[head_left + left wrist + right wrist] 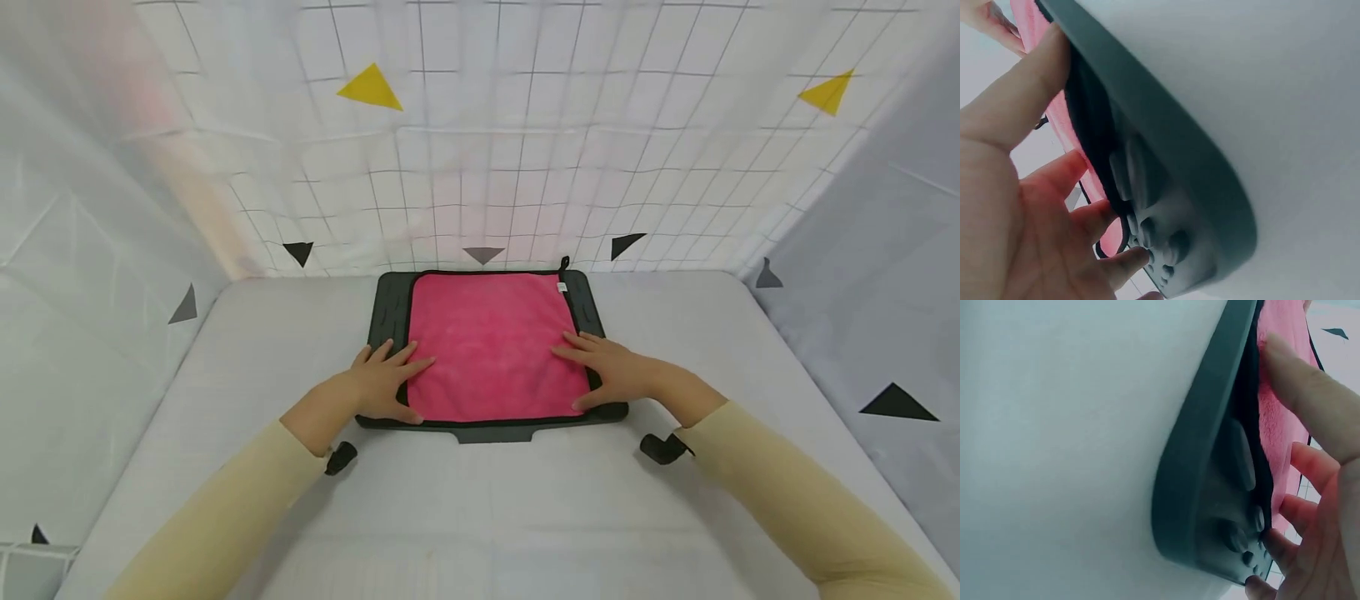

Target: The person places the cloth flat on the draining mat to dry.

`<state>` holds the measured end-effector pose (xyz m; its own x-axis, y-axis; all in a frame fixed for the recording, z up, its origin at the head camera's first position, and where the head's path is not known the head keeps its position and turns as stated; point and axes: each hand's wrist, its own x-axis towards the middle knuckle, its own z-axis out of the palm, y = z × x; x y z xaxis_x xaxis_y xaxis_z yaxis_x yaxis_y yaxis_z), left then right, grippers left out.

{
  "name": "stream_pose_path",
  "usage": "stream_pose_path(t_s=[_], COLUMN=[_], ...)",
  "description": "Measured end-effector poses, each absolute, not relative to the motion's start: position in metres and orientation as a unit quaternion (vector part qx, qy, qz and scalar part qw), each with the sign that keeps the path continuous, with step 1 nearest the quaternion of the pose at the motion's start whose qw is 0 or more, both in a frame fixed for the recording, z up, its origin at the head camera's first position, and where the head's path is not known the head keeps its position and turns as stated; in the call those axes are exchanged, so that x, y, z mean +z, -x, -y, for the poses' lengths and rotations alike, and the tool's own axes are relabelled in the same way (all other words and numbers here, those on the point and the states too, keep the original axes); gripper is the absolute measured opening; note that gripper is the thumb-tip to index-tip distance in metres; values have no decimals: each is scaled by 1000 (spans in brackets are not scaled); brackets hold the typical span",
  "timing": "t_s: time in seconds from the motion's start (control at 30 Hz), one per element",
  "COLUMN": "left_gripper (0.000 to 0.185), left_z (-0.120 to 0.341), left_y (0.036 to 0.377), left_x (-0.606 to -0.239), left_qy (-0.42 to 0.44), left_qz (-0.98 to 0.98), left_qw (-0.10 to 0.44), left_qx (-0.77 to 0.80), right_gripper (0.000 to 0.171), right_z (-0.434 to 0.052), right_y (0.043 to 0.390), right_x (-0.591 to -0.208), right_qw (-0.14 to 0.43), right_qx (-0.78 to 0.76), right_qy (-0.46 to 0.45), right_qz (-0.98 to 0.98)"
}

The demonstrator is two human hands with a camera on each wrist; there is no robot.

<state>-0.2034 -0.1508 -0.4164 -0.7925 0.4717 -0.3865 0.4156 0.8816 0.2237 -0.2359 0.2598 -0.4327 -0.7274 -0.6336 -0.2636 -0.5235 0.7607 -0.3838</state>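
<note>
A person's left hand (pixel 384 382) lies flat with fingers spread on the near left corner of a square pink microfibre cloth (pixel 491 343), which is spread over a dark grey ridged rubber mat (pixel 390 304) on the white bench (pixel 480 500). The right hand (pixel 609 371), likewise flat and grasping nothing, presses the near right corner, apparently pinning the cloth smooth against the mat.

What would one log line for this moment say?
left hand: flat on pink cloth, near-left corner | right hand: flat on near-right corner | cloth: spread on dark mat
</note>
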Motion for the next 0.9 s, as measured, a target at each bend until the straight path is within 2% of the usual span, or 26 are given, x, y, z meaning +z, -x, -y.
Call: stream_pose_path(t_s=[0.17, 0.3, 0.47, 0.63, 0.9], left_gripper=[91, 86, 79, 76, 72], left_z=[150, 152, 155, 152, 136], left_y=[206, 215, 233, 261, 295], left_x=[-411, -400, -386, -387, -393], left_qy=[-232, -227, -224, -208, -189], left_qz=[-944, -947, -955, -964, -970], left_qw=[223, 202, 143, 103, 112], left_qx=[77, 106, 132, 133, 100], right_gripper=[94, 83, 70, 61, 51], right_z=[-264, -263, -258, -248, -234], right_y=[236, 245, 265, 289, 322], right_x=[-425, -411, -396, -395, -407], right_qw=[201, 195, 159, 115, 52], right_qx=[-160, -184, -203, -216, -213], right_qy=[310, 305, 303, 291, 251], right_qz=[-915, -914, -917, -925, -943])
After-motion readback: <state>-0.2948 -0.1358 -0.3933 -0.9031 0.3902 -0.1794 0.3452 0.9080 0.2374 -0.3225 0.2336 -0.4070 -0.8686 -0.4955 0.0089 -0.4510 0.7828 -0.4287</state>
